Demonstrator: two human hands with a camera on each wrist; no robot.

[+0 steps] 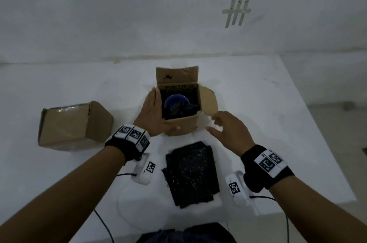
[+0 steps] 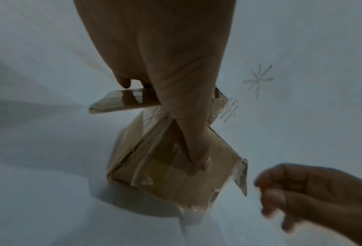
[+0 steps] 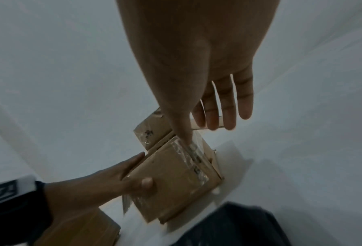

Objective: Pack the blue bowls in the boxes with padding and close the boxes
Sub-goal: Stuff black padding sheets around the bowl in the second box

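Observation:
An open cardboard box (image 1: 181, 126) stands mid-table, its back flap upright and its right flap (image 1: 208, 101) folded out. Inside lies a blue bowl (image 1: 174, 101) with dark padding (image 1: 190, 106) around and partly over it. My left hand (image 1: 153, 115) lies flat against the box's left side with straight fingers, and its thumb (image 2: 201, 159) rests across the front face. The left wrist view shows the left flap (image 2: 123, 101) sticking out under those fingers. My right hand (image 1: 226, 127) hovers just right of the box (image 3: 171, 174), fingers (image 3: 228, 108) loosely straight, holding nothing.
A second cardboard box (image 1: 73, 125), closed, sits tilted at the left. A stack of dark padding sheets (image 1: 192, 173) lies between my forearms near the front edge. The white table (image 1: 268, 113) ends at the right; a white wall stands behind.

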